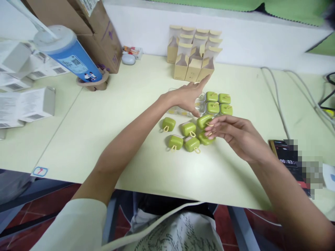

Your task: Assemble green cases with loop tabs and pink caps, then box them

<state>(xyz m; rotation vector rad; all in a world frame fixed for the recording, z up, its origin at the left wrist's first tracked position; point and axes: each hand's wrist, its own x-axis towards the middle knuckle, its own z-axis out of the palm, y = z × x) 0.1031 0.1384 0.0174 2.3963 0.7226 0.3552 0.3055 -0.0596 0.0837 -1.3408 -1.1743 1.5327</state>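
Observation:
My left hand is open, fingers spread, above a group of clear plastic boxes. It partly hides them. My right hand has its fingertips closed at a glossy green lid with a yellow loop, which sits tilted. Another green lid lies just below those fingers; whether they touch it I cannot tell. Several more green lids with loops are spread on the table to the left. Beyond my right hand, several clear boxes wear green lids, standing in rows beside the uncovered ones.
Open cardboard boxes stand by the wall. At left are a blue cup in a carton holder, a brown carton and white boxes. A phone lies at right, near grey cables.

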